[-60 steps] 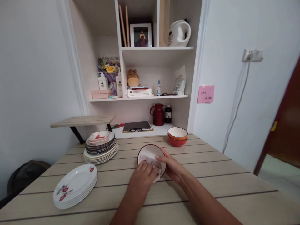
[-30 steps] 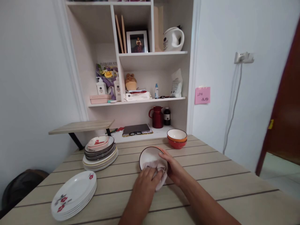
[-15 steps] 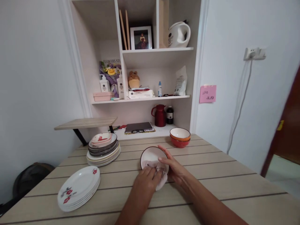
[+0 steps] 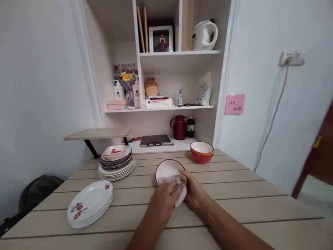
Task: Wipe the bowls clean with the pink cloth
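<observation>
A white bowl [image 4: 168, 167] with a dark rim is tilted toward me above the table's middle. My right hand [image 4: 194, 189] grips its right side, thumb at the rim and the other fingers mostly hidden behind it. My left hand [image 4: 165, 198] presses a pale pinkish cloth [image 4: 181, 197] against the inside of the bowl, fingers bent over the fabric. Part of the cloth hangs over the near rim. Beyond my right hand stand two nested bowls, an orange bowl [image 4: 202, 149] with a white inside on top of a red bowl [image 4: 201, 159].
On the left lie a stack of oval flowered plates [image 4: 91, 205] and a taller pile of round plates [image 4: 117, 168] topped by small pink dishes [image 4: 114, 151]. Behind the slatted table [image 4: 234, 194], a shelf unit [image 4: 179, 66] holds a red jug [image 4: 179, 127] and a laptop [image 4: 155, 139].
The whole view has shifted slightly, moving the scene rightward. My right thumb has drawn back from inside the bowl to its rim. My left hand still presses the cloth inside it.
</observation>
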A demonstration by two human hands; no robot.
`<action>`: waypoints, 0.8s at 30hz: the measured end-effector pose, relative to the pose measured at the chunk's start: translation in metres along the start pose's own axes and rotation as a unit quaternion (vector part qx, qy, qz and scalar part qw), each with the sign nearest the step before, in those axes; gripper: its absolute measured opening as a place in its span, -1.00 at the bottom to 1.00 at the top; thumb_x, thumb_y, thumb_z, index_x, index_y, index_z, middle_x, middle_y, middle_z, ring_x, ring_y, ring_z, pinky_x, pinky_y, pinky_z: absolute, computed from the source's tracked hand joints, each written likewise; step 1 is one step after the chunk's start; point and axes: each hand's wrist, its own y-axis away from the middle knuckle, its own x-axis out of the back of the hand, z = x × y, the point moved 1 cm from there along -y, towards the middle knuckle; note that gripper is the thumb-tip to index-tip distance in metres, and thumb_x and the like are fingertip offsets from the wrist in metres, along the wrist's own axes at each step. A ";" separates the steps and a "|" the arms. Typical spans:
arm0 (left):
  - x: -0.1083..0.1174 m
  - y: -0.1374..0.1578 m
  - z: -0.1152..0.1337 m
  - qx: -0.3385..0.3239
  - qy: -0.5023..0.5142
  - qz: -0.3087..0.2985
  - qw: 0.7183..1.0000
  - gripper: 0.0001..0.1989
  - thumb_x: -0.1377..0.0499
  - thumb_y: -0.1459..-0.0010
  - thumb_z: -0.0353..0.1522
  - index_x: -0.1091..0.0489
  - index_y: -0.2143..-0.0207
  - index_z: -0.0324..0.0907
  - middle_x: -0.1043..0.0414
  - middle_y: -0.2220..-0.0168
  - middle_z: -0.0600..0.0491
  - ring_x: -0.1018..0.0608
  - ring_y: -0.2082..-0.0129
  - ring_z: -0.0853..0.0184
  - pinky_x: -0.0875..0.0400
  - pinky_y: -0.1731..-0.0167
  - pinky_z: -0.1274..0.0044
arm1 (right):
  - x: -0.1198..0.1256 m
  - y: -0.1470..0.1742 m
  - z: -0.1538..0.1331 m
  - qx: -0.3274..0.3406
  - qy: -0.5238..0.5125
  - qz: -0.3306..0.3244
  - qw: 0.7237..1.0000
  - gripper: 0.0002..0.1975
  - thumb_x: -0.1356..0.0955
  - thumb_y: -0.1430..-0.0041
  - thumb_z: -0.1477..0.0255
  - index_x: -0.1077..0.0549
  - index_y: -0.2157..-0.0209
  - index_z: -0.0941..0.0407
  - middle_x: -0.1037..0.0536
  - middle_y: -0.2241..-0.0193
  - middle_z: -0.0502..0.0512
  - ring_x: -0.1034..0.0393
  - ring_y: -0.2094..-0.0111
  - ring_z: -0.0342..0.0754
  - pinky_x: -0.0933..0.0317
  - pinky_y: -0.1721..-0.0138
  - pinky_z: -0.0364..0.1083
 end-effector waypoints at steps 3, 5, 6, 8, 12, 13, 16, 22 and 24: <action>0.002 0.000 0.003 0.020 0.007 -0.010 1.000 -0.44 -0.10 -0.23 -0.61 -0.39 -0.22 -0.01 -0.50 -0.12 -0.05 -0.56 -0.03 0.15 -0.54 0.00 0.30 | -0.004 0.002 -0.007 0.050 0.012 -0.041 0.998 -0.40 -0.51 -0.01 0.25 -0.42 -0.13 -0.04 -0.68 0.15 0.06 -0.56 0.16 0.16 -0.38 0.12 0.05; 0.003 0.000 0.004 0.019 0.014 -0.015 1.000 -0.40 -0.12 -0.22 -0.61 -0.37 -0.24 0.03 -0.48 -0.15 -0.05 -0.56 -0.04 0.16 -0.55 0.01 0.32 | -0.007 0.007 -0.016 0.086 0.045 -0.065 0.993 -0.39 -0.51 0.02 0.28 -0.44 -0.12 -0.04 -0.67 0.09 0.07 -0.55 0.15 0.15 -0.36 0.15 0.01; 0.004 0.000 0.004 0.015 0.017 -0.020 1.000 -0.39 -0.12 -0.22 -0.61 -0.35 -0.25 0.05 -0.47 -0.16 -0.04 -0.55 -0.05 0.17 -0.55 0.01 0.34 | -0.008 0.010 -0.020 0.097 0.061 -0.073 0.991 -0.37 -0.52 0.03 0.29 -0.44 -0.13 -0.04 -0.66 0.06 0.07 -0.55 0.14 0.15 -0.35 0.16 0.00; 0.004 -0.002 0.003 0.011 0.010 -0.025 1.000 -0.42 -0.13 -0.24 -0.59 -0.36 -0.24 0.08 -0.48 -0.14 -0.01 -0.55 -0.05 0.19 -0.53 -0.01 0.35 | -0.010 0.015 -0.027 0.114 0.088 -0.084 0.986 -0.34 -0.52 0.05 0.31 -0.43 -0.14 -0.04 -0.65 0.04 0.08 -0.53 0.12 0.14 -0.33 0.15 -0.01; 0.004 -0.007 0.003 0.013 -0.066 0.005 0.998 -0.62 -0.14 -0.31 -0.52 -0.47 -0.10 0.01 -0.53 -0.03 -0.03 -0.55 -0.05 0.17 -0.42 -0.16 0.21 | -0.011 0.019 -0.034 0.132 0.128 -0.094 0.978 -0.34 -0.52 0.05 0.32 -0.43 -0.15 -0.03 -0.64 0.04 0.08 -0.48 0.03 0.14 -0.28 0.06 -0.02; 0.003 -0.008 0.004 0.016 -0.088 0.018 0.996 -0.65 -0.14 -0.32 -0.51 -0.47 -0.07 -0.03 -0.54 -0.01 -0.05 -0.54 -0.07 0.16 -0.38 -0.19 0.17 | -0.011 0.019 -0.034 0.130 0.128 -0.089 0.979 -0.34 -0.52 0.03 0.31 -0.41 -0.15 -0.04 -0.64 0.05 0.08 -0.48 0.04 0.13 -0.28 0.07 -0.02; 0.006 -0.007 0.008 0.026 -0.103 0.032 0.994 -0.67 -0.11 -0.31 -0.51 -0.43 -0.08 -0.12 -0.52 -0.05 -0.10 -0.50 -0.14 0.10 -0.33 -0.23 0.10 | -0.008 0.018 -0.032 0.113 0.121 -0.062 0.984 -0.32 -0.50 -0.01 0.26 -0.36 -0.19 -0.07 -0.65 0.12 0.06 -0.50 0.13 0.11 -0.28 0.17 -0.02; 0.017 -0.001 0.017 0.015 0.057 -0.073 0.996 -0.20 -0.24 -0.14 -0.42 -0.04 -0.40 -0.23 -0.25 -0.34 -0.22 -0.29 -0.35 0.01 -0.21 -0.33 0.08 | -0.011 0.017 -0.024 0.120 0.099 -0.048 0.987 -0.23 -0.52 0.00 0.27 -0.27 -0.25 -0.07 -0.65 0.25 0.04 -0.51 0.26 0.06 -0.30 0.21 -0.04; 0.016 -0.003 0.018 0.026 0.082 -0.101 0.991 -0.09 -0.30 -0.11 -0.32 0.04 -0.42 -0.25 -0.23 -0.34 -0.27 -0.28 -0.35 -0.05 -0.17 -0.33 0.02 | -0.016 0.017 -0.018 0.117 0.090 -0.050 0.988 -0.21 -0.52 -0.01 0.27 -0.24 -0.27 -0.08 -0.65 0.25 0.03 -0.51 0.28 0.05 -0.31 0.19 -0.03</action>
